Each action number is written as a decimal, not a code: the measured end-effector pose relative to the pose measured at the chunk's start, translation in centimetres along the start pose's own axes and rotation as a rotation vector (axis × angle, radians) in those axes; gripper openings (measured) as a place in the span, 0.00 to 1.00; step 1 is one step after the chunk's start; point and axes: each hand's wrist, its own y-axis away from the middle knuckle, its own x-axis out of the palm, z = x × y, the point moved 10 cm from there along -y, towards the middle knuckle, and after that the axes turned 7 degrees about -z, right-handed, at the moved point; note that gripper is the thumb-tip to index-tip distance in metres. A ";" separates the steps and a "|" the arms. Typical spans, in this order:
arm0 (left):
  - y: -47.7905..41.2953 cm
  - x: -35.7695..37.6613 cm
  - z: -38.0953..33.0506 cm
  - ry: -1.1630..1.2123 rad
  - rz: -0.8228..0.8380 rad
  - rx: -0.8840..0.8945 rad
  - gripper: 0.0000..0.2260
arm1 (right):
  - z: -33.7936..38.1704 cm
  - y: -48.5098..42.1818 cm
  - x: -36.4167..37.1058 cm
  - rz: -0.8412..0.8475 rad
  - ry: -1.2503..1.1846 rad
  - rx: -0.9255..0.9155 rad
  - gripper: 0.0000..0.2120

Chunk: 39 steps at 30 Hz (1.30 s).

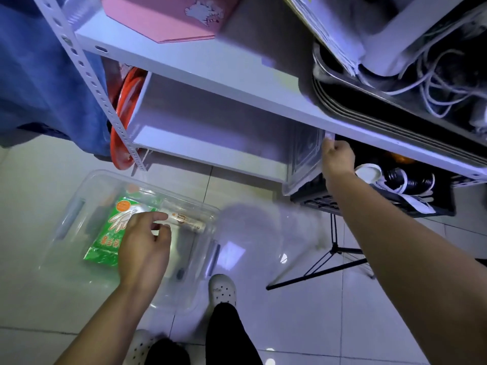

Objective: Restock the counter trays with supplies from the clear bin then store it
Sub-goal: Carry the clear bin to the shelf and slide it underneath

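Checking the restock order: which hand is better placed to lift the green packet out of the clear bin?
Left. The left hand hovers above the green packet, while the right hand holds the clear lid at the shelf.

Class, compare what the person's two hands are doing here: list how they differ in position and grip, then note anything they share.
The left hand is low, over the clear bin on the floor, fingers loosely spread above the green packet. The right hand reaches up to the shelf, its grip closed on the edge of a clear lid standing on edge. Both are bare and extended forward.
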 end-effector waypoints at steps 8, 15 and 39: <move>0.5 -2.1 1.9 -0.014 0.024 -0.046 0.08 | 1.5 7.3 3.3 0.173 -0.151 -0.107 0.09; -1.1 -5.8 -2.0 -0.076 0.113 0.111 0.10 | 2.3 18.2 3.3 0.201 0.013 -0.450 0.11; 6.4 -3.1 0.5 -0.843 0.555 0.936 0.22 | -1.8 32.0 8.2 0.643 0.429 -1.266 0.17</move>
